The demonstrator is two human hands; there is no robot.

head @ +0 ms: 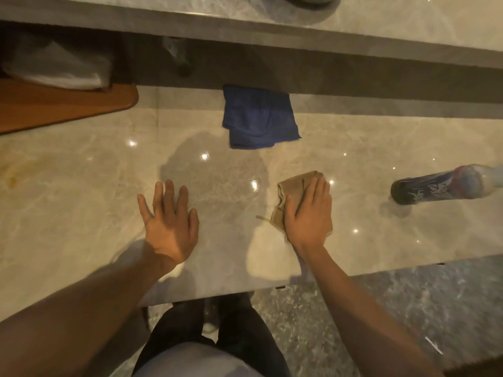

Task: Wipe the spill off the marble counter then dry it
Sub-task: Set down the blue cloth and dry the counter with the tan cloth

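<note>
Marble bench fills the view, glossy with light spots and a faint wet sheen at its middle. A wooden board lies at the far left. A blue cloth lies folded near the far edge. A bottle lies at right. The left hand rests flat, fingers spread, holding nothing. The right hand presses flat on a tan cloth.

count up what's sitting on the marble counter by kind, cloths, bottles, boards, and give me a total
Cloths: 2, the blue cloth and the tan cloth under the right hand
Bottles: 1, the bottle
Boards: 1, the wooden board
Total: 4
</note>
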